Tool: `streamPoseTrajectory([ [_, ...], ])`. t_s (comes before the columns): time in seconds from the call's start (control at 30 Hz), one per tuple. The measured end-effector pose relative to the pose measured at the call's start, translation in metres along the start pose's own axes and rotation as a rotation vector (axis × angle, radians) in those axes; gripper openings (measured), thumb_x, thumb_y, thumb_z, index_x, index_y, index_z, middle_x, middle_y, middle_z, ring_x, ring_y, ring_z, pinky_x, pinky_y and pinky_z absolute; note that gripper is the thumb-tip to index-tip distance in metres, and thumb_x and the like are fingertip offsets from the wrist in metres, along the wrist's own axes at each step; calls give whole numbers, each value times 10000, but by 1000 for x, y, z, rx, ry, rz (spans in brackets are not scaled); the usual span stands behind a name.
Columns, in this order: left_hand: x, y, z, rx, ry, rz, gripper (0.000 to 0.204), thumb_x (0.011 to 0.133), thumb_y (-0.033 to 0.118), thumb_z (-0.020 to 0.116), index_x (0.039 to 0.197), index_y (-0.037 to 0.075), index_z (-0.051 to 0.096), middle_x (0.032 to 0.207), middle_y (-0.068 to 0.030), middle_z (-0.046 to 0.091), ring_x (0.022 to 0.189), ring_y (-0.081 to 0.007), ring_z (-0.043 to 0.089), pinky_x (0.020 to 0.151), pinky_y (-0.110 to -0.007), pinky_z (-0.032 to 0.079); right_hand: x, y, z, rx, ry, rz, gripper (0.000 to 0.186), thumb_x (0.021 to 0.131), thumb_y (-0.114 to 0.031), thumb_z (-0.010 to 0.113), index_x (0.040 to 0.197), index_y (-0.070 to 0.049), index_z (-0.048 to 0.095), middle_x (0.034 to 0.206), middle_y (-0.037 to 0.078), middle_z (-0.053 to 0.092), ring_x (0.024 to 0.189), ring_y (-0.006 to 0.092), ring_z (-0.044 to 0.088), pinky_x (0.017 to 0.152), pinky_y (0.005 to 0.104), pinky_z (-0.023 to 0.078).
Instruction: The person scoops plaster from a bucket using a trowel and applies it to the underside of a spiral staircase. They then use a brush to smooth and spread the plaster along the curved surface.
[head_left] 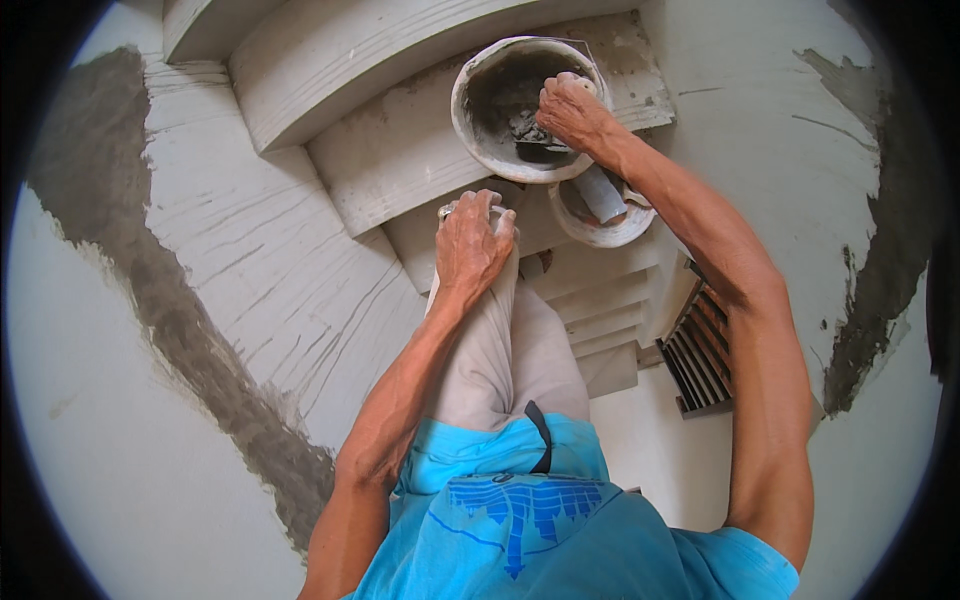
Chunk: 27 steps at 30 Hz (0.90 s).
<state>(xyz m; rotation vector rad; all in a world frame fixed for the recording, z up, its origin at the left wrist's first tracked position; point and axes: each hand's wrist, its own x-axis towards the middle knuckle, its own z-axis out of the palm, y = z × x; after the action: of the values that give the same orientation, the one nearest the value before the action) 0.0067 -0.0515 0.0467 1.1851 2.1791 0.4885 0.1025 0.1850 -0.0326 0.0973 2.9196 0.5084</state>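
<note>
The right hand [573, 112] grips a pale-handled tool [589, 88] inside the round, whitish bucket [459, 112], apparently scooping grey mortar [522, 124]; the left hand [473, 240] (I can't tell its grip) covers a beige-trousered leg [475, 350]. Lifting wants a level wrist.

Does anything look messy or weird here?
Yes. A dark, ragged-edged band slants across the pale left wall, and a dark patch marks the right wall, both looking blotchy against the paler surface. The big bucket looks smeared too.
</note>
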Motion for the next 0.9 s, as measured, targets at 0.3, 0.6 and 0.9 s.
streamPoseTrajectory([
  [0.3,2,0,-2,-17,-23,-23,328,896,307,659,1122,69,648,1094,-137,673,1042,-352,627,903,-462,490,1,33,15,231,102,-102,100,806,-164,641,751,-154,725,755,39,714,825,200,693,760,345,513],
  [0.6,4,1,-3,-9,-37,-65,331,891,312,660,1121,75,656,1113,-137,677,1047,-352,631,911,-457,493,-10,56,-4,464,-15,32,78,819,-150,620,842,-122,689,905,41,681,953,210,629,860,360,466],
  [0.9,5,4,-4,11,-26,-49,329,889,318,661,1108,72,665,1080,-151,684,1035,-362,635,902,-458,497,8,35,-7,-53,-66,-7,110,797,-205,650,758,-196,752,729,-15,700,777,172,675,686,342,453],
])
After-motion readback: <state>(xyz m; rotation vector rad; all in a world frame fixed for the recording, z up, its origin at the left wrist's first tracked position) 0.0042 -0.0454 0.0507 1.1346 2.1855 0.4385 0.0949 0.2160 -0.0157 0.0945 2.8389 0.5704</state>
